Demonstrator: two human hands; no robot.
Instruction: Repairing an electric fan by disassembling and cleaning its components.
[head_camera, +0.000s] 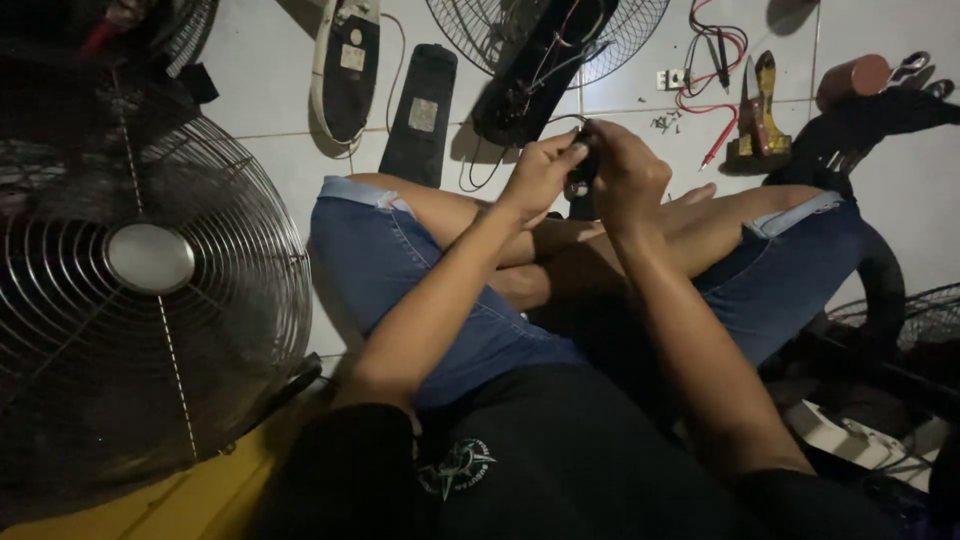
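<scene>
Small dark part (582, 172) sits between both hands, above the crossed shins, centre of the scene, a bit toward the far side. Mostly hidden by fingers; long axis looks roughly near-to-far, upper end toward the far fan guard, but its exact shape is hard to tell. A thin dark wire (500, 170) loops off to its left over the white tiled floor (280, 90).

Left hand (541, 172): forearm runs up from near-left, wrist bent, fingers curled narrow, pinching the part from the left side. Right hand (625, 175): forearm comes from near-right, fingers closed around the part's right side, thumb on top. Hands touch each other at the part.

Person sits cross-legged in blue denim shorts (390, 260).

Around: a big round metal fan grille (150, 260) at left, near. Far: another fan guard (548, 30) with a black housing lying on it, a flat black panel (420, 110), a white-rimmed base piece (345, 65). Far right: red probe leads (705, 60), yellow-handled tool (762, 105), a brownish cylinder (855, 78).
</scene>
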